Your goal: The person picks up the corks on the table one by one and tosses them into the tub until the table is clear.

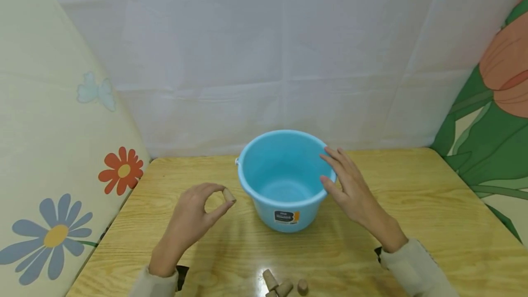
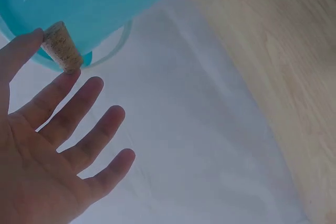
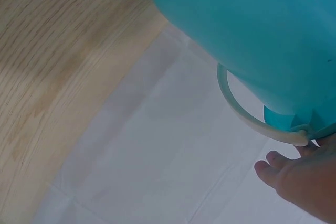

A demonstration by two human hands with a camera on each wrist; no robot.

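Observation:
A small tapered cork (image 2: 62,46) is pinched between the thumb and index fingertip of my left hand (image 1: 191,214); its other fingers spread apart in the left wrist view. This hand is left of a light blue bucket (image 1: 288,217), just outside the rim. My right hand (image 1: 350,187) rests at the bucket's right rim, fingers fairly straight, with the thumb and some fingertips reaching over the edge. In the right wrist view, two of its fingers (image 3: 273,166) show outside the bucket, close to the pale handle (image 3: 252,121). The bucket stands upright, and no corks show inside it.
Several corks (image 1: 270,279) lie at the near edge of the wooden table (image 1: 412,196), in front of the bucket. A white cloth (image 1: 206,58) hangs behind the table. Flower-patterned sheets (image 1: 53,150) flank it on both sides.

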